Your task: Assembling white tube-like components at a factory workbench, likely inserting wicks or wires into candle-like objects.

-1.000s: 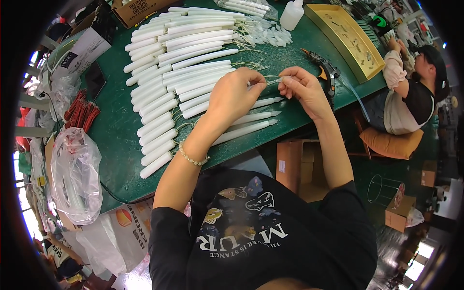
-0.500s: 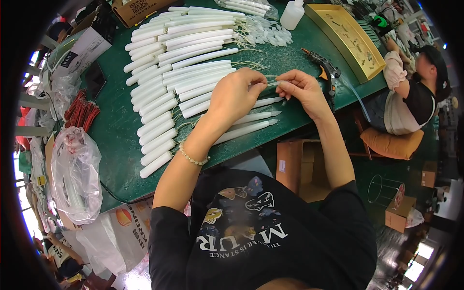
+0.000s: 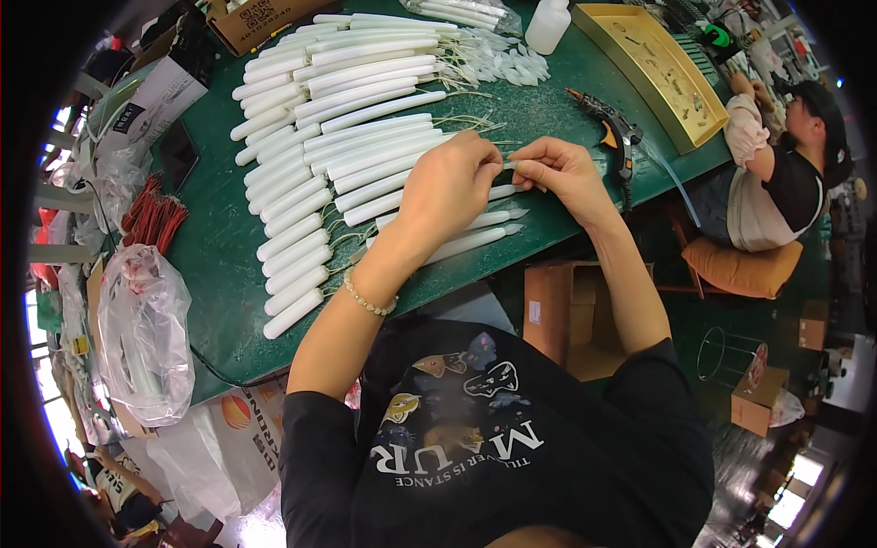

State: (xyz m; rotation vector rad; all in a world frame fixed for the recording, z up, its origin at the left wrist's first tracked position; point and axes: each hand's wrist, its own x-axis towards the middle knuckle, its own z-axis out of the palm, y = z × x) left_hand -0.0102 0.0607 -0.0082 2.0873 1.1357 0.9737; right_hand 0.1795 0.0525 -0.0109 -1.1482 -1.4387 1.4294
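Note:
My left hand (image 3: 452, 181) is closed in a pinch around the end of a white candle-shaped tube, most of it hidden under the hand. Close by on the right, my right hand (image 3: 559, 178) has thumb and forefinger pinched on a small pale flame-shaped tip (image 3: 511, 166). Little space separates the two sets of fingertips. Under and below my hands lie white tubes with pointed translucent tips (image 3: 466, 245). To the left, rows of plain white candle-shaped tubes (image 3: 365, 96) cover the table, thin pale wires trailing from their ends.
Loose translucent flame tips (image 3: 507, 59) lie beyond the tubes, beside a white squeeze bottle (image 3: 548, 27). A glue gun (image 3: 617, 137) rests right of my hands, near a gold tray (image 3: 653, 78). Red wires (image 3: 153, 215) and a plastic bag (image 3: 144, 338) are left. A co-worker (image 3: 776, 173) sits right.
My right hand has shifted slightly left and my fingertips are closer together. The wires seen between them before are mostly covered, and a pale tip shows there.

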